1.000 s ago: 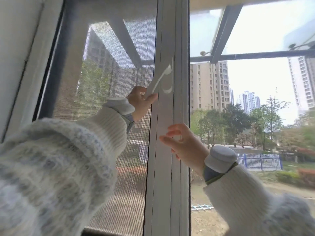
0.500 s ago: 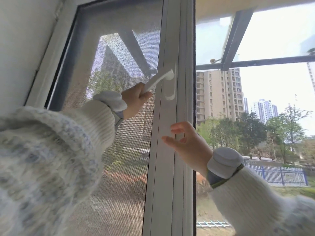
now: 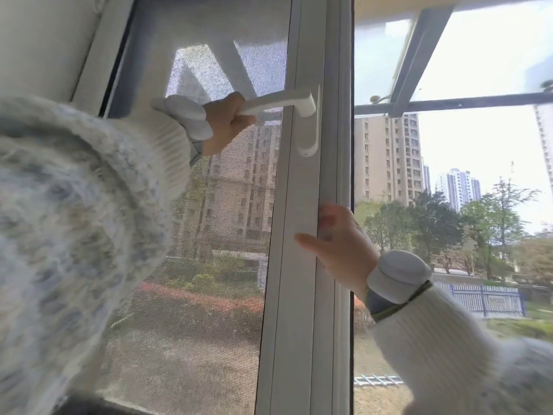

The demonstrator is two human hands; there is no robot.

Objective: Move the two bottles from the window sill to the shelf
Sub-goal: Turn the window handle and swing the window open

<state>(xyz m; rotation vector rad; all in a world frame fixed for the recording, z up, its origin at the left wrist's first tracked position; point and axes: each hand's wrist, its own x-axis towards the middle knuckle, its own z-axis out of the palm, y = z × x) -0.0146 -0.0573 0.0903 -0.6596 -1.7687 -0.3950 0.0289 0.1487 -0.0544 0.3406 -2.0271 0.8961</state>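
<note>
Neither bottle, the window sill nor the shelf is in view. My left hand point(image 3: 226, 122) is closed around the end of the white window handle point(image 3: 278, 104), which lies almost horizontal on the white window frame point(image 3: 296, 280). My right hand point(image 3: 335, 244) rests on the same frame lower down, fingers curled around its right edge and thumb pressed on its front face. Both arms wear fuzzy white sleeves with a white band at each wrist.
A grey insect screen point(image 3: 203, 235) fills the pane left of the frame. To the right the window opening point(image 3: 449, 190) looks out on apartment blocks, trees and a blue fence. A white wall point(image 3: 45, 40) stands at the upper left.
The window handle has turned from pointing down-left to nearly horizontal, with my left hand still on it. My right hand has moved from hovering near the frame to gripping its edge.
</note>
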